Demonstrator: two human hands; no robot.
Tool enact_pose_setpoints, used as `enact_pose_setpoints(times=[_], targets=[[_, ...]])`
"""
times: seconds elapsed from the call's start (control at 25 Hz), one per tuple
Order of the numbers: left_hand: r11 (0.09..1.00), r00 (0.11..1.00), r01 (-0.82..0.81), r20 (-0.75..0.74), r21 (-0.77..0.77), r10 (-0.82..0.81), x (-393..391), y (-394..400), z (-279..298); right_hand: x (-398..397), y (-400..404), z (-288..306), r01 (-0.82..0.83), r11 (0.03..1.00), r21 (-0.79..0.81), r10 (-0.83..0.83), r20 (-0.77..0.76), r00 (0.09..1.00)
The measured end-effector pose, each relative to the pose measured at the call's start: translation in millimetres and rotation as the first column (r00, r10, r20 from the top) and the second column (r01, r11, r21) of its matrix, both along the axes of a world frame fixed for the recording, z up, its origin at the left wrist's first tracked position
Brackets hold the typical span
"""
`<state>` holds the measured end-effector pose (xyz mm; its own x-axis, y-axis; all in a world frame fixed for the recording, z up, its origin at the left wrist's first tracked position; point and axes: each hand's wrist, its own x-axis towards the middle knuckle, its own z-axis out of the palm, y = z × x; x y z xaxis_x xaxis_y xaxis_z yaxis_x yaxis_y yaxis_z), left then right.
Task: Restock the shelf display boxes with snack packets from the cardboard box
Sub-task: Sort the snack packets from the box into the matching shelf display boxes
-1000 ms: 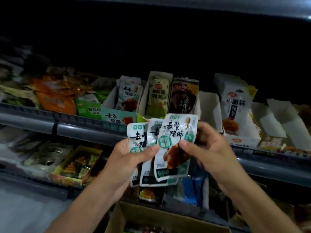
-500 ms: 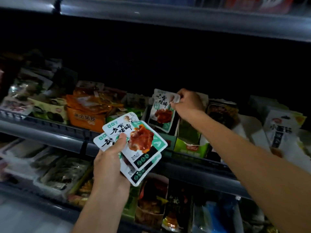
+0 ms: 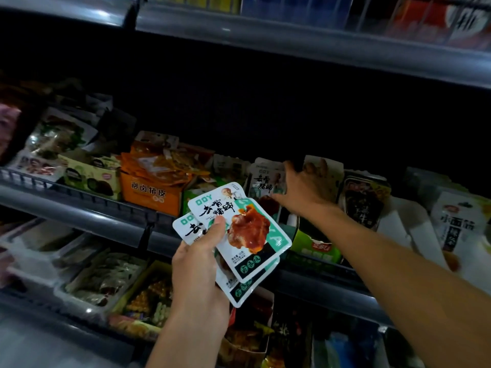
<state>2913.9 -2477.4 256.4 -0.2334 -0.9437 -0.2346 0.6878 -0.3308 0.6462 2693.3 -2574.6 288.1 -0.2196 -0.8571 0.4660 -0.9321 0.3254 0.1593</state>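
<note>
The left hand (image 3: 198, 264) gripped a small fan of glossy white-and-green snack packets (image 3: 239, 235) in front of the grey metal shelf rail (image 3: 79, 211), thumb pinching their top edge. The right hand (image 3: 303, 192) reached out with fingers spread and holding nothing, beside a matching packet standing in the green-fronted cardboard display box (image 3: 265, 187). To do this step well (a judgement), each packet should go in upright, label forward, behind the one in place.
</note>
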Motion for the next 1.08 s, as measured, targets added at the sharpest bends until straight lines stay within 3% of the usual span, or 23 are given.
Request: enact_pose_setpoints(times=[0.08,0.12,0.24,0.28,0.32,0.36,0.4,0.44,0.48,0.56,0.64,0.72,0.88,1.08], targets=[[1.000,1.000,-0.013,0.005,0.004,0.013,2.7,2.1,1.0,2.0,-1.3,3.5,-0.078,0.995,-0.069,0.100,0.400,0.911],[1.000,1.000,-0.022,0.011,0.003,0.022,4.1,2.9,1.1,1.4,1.0,4.1,-0.090,0.992,-0.092,0.123,0.478,0.869],[0.999,0.997,-0.035,0.067,-0.016,0.036,4.9,5.1,1.9,-2.2,19.5,7.4,-0.118,0.975,-0.187,0.190,0.440,0.878],[0.999,0.994,-0.036,0.098,-0.029,0.039,3.5,5.4,2.1,2.8,29.6,11.7,-0.168,0.955,-0.246,0.275,0.510,0.815],[0.998,0.990,-0.035,0.135,-0.046,0.041,1.9,6.2,2.7,11.7,41.8,18.9,-0.260,0.923,-0.283,0.384,0.646,0.660],[0.997,0.984,-0.034,0.174,-0.067,0.045,-0.5,6.6,2.9,21.4,54.8,28.3,-0.373,0.888,-0.269,0.424,0.791,0.440],[0.995,0.975,-0.032,0.214,-0.093,0.052,-3.2,7.3,3.4,29.4,66.2,37.9,-0.484,0.848,-0.214,0.377,0.886,0.269],[0.993,0.966,-0.027,0.251,-0.118,0.056,-6.1,8.6,4.3,34.1,74.5,46.9,-0.579,0.805,-0.127,0.311,0.922,0.230],[0.991,0.958,-0.021,0.282,-0.133,0.058,-8.9,9.4,4.1,32.7,78.1,53.9,-0.617,0.785,-0.055,0.275,0.924,0.267],[0.992,0.946,-0.026,0.319,-0.124,0.065,-12.3,9.6,1.8,21.7,72.8,63.5,-0.520,0.852,-0.053,0.278,0.889,0.363],[0.995,0.943,-0.042,0.327,-0.088,0.069,-12.2,8.5,2.4,1.4,55.8,65.3,-0.280,0.920,-0.275,0.366,0.857,0.362],[0.998,0.954,-0.057,0.292,-0.036,0.065,-9.6,6.1,2.8,-15.3,35.2,58.9,-0.102,0.898,-0.428,0.434,0.819,0.376],[0.998,0.958,-0.063,0.283,0.020,0.055,-11.3,0.6,2.4,-15.2,4.1,28.1,-0.124,0.940,-0.318,0.322,0.708,0.628],[0.999,0.946,-0.009,0.325,0.039,-0.004,-15.0,-0.9,-0.2,1.8,-6.1,-0.1,-0.104,0.962,-0.253,0.239,0.588,0.773]])
